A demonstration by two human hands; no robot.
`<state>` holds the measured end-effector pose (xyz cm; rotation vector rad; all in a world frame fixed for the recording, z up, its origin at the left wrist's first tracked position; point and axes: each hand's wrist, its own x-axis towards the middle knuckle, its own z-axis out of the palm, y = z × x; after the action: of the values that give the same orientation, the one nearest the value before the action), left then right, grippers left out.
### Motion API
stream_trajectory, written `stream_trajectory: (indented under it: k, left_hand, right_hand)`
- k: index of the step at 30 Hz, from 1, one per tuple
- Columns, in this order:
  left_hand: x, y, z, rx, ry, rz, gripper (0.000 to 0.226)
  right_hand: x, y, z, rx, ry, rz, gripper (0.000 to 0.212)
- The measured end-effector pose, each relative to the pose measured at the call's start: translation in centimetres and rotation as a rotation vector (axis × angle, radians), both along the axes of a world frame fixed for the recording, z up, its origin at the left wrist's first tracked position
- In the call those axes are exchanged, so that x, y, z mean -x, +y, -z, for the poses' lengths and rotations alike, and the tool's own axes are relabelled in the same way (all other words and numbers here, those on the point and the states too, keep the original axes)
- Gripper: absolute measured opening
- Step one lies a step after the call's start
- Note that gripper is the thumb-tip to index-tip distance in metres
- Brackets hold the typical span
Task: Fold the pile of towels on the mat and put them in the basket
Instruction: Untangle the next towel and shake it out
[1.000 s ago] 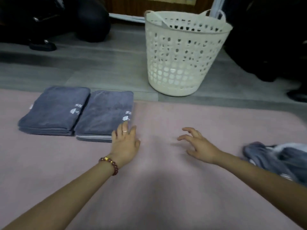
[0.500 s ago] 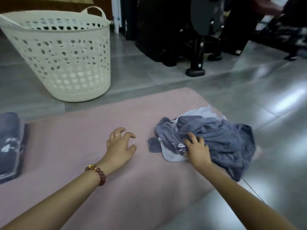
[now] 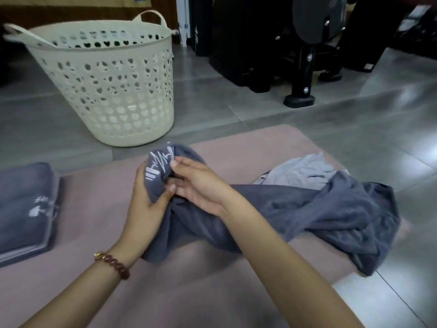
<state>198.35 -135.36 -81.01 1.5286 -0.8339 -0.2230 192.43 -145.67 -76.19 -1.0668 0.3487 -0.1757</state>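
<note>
A dark grey towel (image 3: 319, 209) with white stitching lies rumpled across the pink mat (image 3: 99, 185), one end lifted in the middle. My left hand (image 3: 146, 204) grips that raised end from below. My right hand (image 3: 198, 183) pinches the same end from the right, thumb on the stitched corner. A light grey towel (image 3: 305, 171) lies crumpled behind the dark one. A stack of folded dark grey towels (image 3: 23, 209) sits at the mat's left edge. The cream perforated basket (image 3: 106, 81) stands on the floor beyond the mat.
Grey tiled floor (image 3: 378, 129) surrounds the mat. Black equipment with a post and foot (image 3: 300, 95) stands at the back right. The mat's right edge ends near the dark towel's far corner.
My right hand pulled the dark towel leftward off the pile. Both hands came together and now hold its raised end. The view has shifted slightly left.
</note>
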Motion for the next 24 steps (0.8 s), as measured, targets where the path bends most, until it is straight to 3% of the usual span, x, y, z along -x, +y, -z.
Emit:
stream_trajectory:
  k: [2,3,6,8,9,11,13,15,18,22,24]
  left_hand:
    - [-0.3,1.0,0.0,-0.065,-0.014,0.031,0.048]
    - [-0.5,1.5,0.4,-0.106,-0.013,0.027,0.042]
    - [-0.8,2.0,1.8,-0.151,0.032,-0.023,0.024]
    - [-0.9,2.1,2.1,-0.139,0.049,-0.090,0.021]
    - [-1.0,2.2,2.2,-0.131,0.054,-0.119,0.020]
    - [-1.6,2.3,2.4,-0.120,0.055,-0.167,0.019]
    - [-2.4,2.1,2.6,-0.134,0.079,-0.211,0.012]
    - [-3.2,1.8,2.6,-0.130,0.129,-0.285,0.009]
    - [-4.3,1.3,1.6,-0.119,0.169,-0.340,0.012]
    - [-6.0,3.4,0.7,-0.140,0.119,-0.283,0.022]
    - [-7.3,4.9,0.3,-0.132,0.155,-0.306,0.021]
  right_hand:
    - [0.0,0.1,1.3,0.352,0.102,0.042,0.005]
    - [0.7,-0.1,2.2,0.555,0.130,0.080,0.012]
    - [5.6,-1.8,5.8,1.038,0.258,0.016,0.069]
    - [10.4,-3.9,8.5,1.266,0.567,-0.256,0.104]
    - [12.9,-4.7,9.8,1.355,0.765,-0.387,0.108]
    - [16.5,-5.7,12.1,1.532,1.092,-0.425,0.084]
    - [17.9,-6.3,12.9,1.619,1.211,-0.237,0.050]
    - [17.2,-6.1,12.2,1.533,1.143,-0.084,0.029]
    - [13.4,-4.2,8.9,1.080,0.730,0.079,0.022]
    - [5.7,0.3,3.2,0.766,0.195,-0.063,0.023]
    - [2.2,2.3,1.6,0.581,0.037,-0.085,0.027]
